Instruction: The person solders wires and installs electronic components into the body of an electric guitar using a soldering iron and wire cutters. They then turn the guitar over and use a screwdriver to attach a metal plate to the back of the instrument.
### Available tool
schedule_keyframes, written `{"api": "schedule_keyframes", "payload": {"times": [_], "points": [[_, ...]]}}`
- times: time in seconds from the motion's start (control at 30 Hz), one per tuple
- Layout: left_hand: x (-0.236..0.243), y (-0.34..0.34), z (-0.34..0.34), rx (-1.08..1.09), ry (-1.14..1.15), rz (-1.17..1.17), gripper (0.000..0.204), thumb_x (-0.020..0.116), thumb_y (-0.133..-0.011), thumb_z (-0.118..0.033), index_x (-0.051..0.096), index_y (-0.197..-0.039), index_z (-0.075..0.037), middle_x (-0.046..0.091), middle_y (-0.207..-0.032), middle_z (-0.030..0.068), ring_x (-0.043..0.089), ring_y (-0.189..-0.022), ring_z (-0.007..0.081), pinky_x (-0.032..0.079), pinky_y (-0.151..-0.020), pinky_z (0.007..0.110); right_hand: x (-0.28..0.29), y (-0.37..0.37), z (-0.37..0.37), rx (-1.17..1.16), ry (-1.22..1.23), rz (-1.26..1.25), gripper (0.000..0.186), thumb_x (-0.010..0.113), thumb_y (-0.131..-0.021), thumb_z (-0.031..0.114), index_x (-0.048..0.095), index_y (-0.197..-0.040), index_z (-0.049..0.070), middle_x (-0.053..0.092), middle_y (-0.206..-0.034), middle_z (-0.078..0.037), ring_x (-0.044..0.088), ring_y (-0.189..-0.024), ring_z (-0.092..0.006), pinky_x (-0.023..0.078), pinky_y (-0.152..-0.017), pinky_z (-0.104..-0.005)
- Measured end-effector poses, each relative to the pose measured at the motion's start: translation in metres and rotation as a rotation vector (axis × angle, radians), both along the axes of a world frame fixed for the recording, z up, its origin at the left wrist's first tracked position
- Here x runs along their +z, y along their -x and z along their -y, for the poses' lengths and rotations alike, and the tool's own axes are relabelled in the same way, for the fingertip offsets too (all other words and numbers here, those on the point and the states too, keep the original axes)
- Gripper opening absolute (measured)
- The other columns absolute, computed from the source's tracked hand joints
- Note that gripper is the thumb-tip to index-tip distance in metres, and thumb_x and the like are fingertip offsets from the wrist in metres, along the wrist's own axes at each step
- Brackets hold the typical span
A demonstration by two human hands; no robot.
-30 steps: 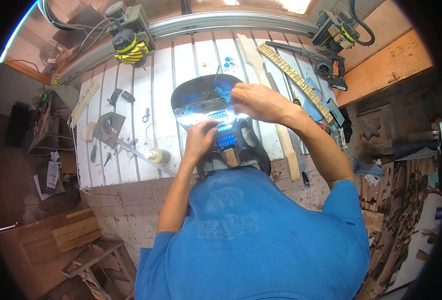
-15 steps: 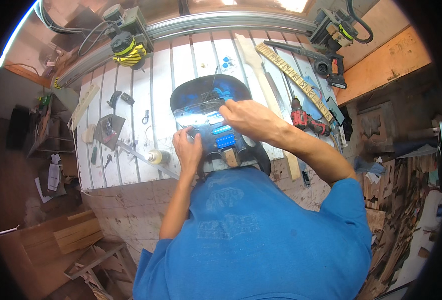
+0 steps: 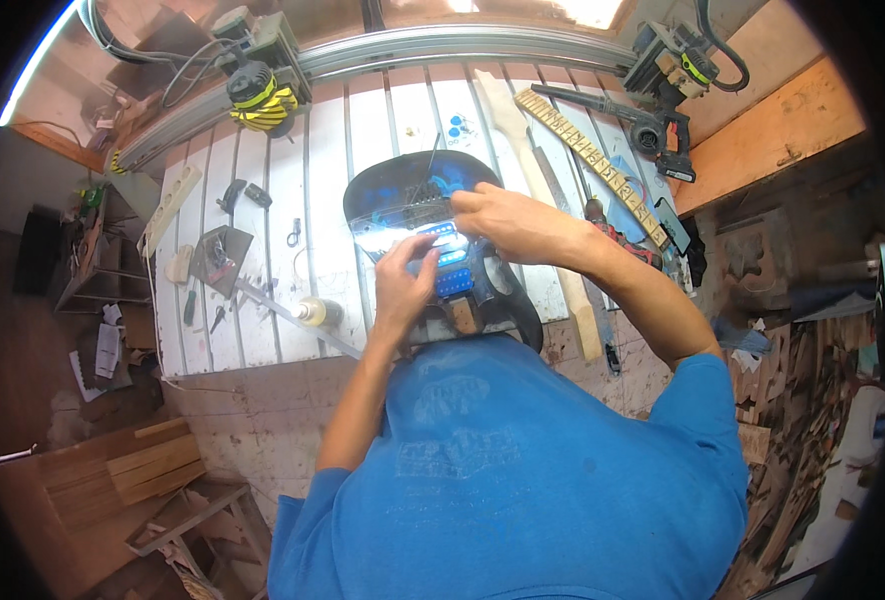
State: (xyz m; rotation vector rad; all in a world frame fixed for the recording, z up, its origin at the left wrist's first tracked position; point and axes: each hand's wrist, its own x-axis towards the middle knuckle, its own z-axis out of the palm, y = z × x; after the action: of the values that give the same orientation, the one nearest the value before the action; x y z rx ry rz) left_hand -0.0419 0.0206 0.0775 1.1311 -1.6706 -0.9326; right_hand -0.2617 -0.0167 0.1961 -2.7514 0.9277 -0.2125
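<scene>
White slatted worktop (image 3: 263,240) in front of me. Glossy black-blue guitar body (image 3: 393,190) lies flat on worktop centre, near edge close to my chest. Unfinished wooden guitar neck (image 3: 543,190) just right of body, fretboard strip (image 3: 593,160) beyond it. My right hand (image 3: 508,222) rests on body's middle, fingers curled narrow, pinching something too small to tell. My left hand (image 3: 403,285) touches body's near part, fingers bent over blue parts (image 3: 453,270); grip unclear. Small bottle (image 3: 315,312) left, on worktop.
</scene>
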Motion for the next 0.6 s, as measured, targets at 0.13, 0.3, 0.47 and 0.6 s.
{"api": "schedule_keyframes", "payload": {"times": [0.13, 0.3, 0.47, 0.6], "points": [[0.021, 0.018, 0.031, -0.306, -0.161, -0.001, 0.036, 0.070, -0.099, -0.013, 0.062, -0.131, 0.000, 0.072, -0.116, 0.0163, 0.068, -0.112, 0.0198, 0.053, -0.098, 0.033, 0.022, -0.021, -0.008, -0.369, -0.214, -0.243, 0.017, 0.064, -0.088, 0.000, 0.061, -0.104, -0.004, 0.060, -0.105, -0.015, 0.064, -0.096, -0.0372, 0.054, -0.088, -0.0469], [0.007, 0.025, 0.061, -0.636, -0.446, -0.065, 0.039, 0.072, -0.097, -0.024, 0.066, -0.127, -0.001, 0.073, -0.117, 0.0138, 0.066, -0.110, 0.0214, 0.051, -0.097, 0.037, 0.001, -0.008, -0.001, -0.007, 0.048, -0.128, 0.021, 0.065, -0.090, 0.003, 0.059, -0.109, -0.004, 0.056, -0.107, -0.017, 0.069, -0.091, -0.0398, 0.059, -0.079, -0.0452], [-0.014, 0.037, 0.059, -0.456, -0.230, -0.114, 0.022, 0.075, -0.091, -0.013, 0.073, -0.107, 0.001, 0.075, -0.105, 0.0114, 0.070, -0.096, 0.0201, 0.054, -0.086, 0.037, -0.006, -0.002, 0.002, 0.012, 0.061, -0.010, 0.033, 0.070, -0.085, 0.003, 0.056, -0.114, -0.002, 0.057, -0.108, -0.020, 0.069, -0.084, -0.0398, 0.058, -0.068, -0.0443], [-0.002, 0.053, 0.048, -0.234, -0.122, -0.018, 0.032, 0.080, -0.084, -0.017, 0.071, -0.107, 0.003, 0.074, -0.104, 0.0173, 0.072, -0.096, 0.0285, 0.054, -0.087, 0.041, 0.007, -0.019, -0.009, -0.288, -0.081, -0.148, 0.034, 0.072, -0.082, 0.000, 0.057, -0.112, -0.003, 0.055, -0.108, -0.022, 0.071, -0.085, -0.0408, 0.060, -0.068, -0.0440]]}}
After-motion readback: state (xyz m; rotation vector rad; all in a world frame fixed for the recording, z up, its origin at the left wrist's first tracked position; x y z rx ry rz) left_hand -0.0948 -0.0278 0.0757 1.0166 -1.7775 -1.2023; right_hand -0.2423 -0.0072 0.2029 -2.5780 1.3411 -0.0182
